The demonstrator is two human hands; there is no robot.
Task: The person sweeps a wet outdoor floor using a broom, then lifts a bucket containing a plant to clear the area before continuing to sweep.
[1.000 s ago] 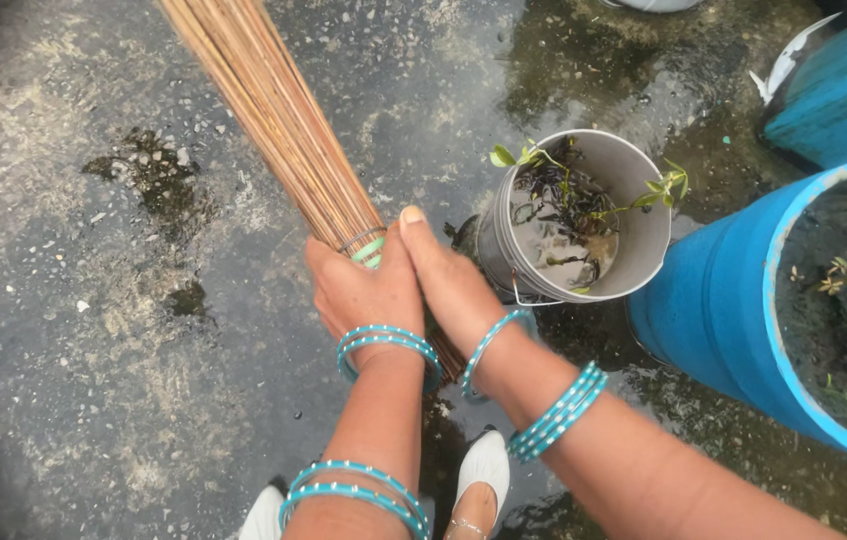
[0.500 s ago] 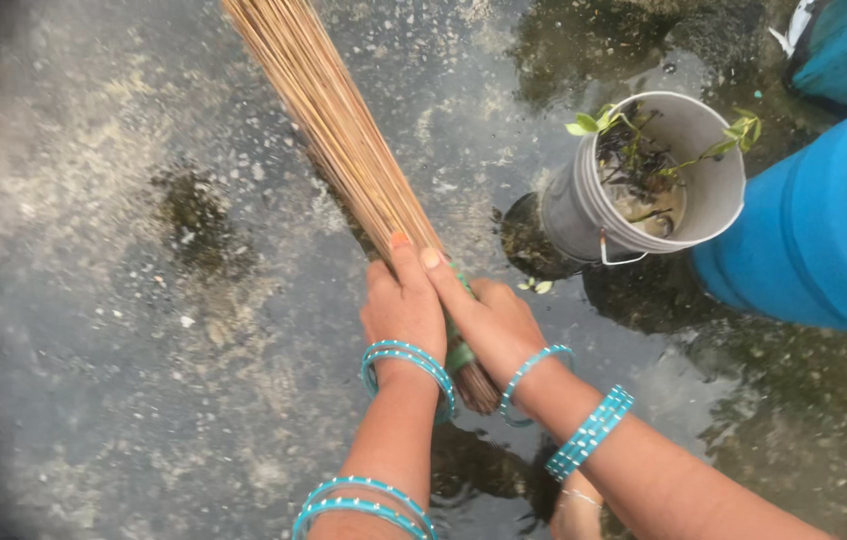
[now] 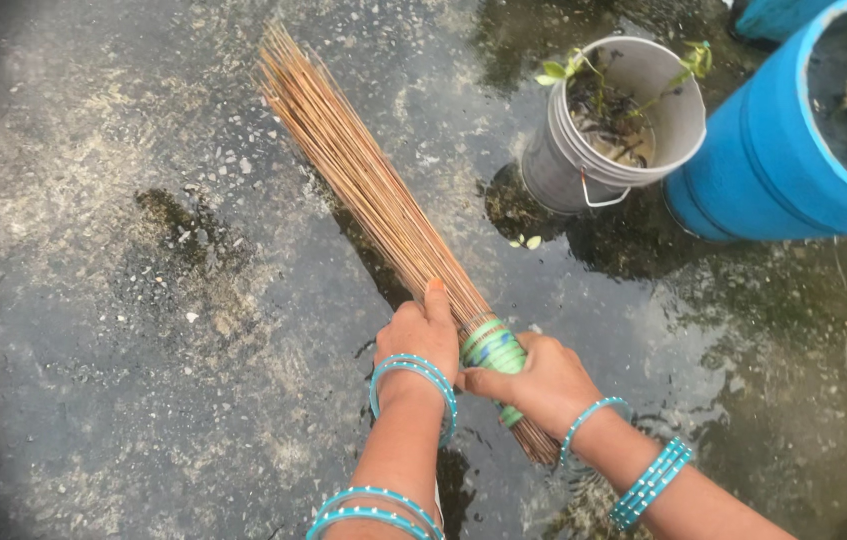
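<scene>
Soft, even daylight, no hard shadows, pale sky glare on the wet ground point(image 3: 583, 300), dark vignette and slight blur at the corners, centre sharp

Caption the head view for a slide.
Both hands, left hand and right hand, grip a stick broom over wet ground.

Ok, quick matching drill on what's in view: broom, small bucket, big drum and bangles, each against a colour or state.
Things:
1. stick broom
2. small bucket
3. big drum
4. bangles

Descriptions:
A. blue, at the right edge
B. grey-white, holding green sprouts
C. teal, worn on the wrists
D. tan, gripped at its banded end by the left hand and right hand

Pairs: 1-D, 2-B, 3-A, 4-C
</scene>
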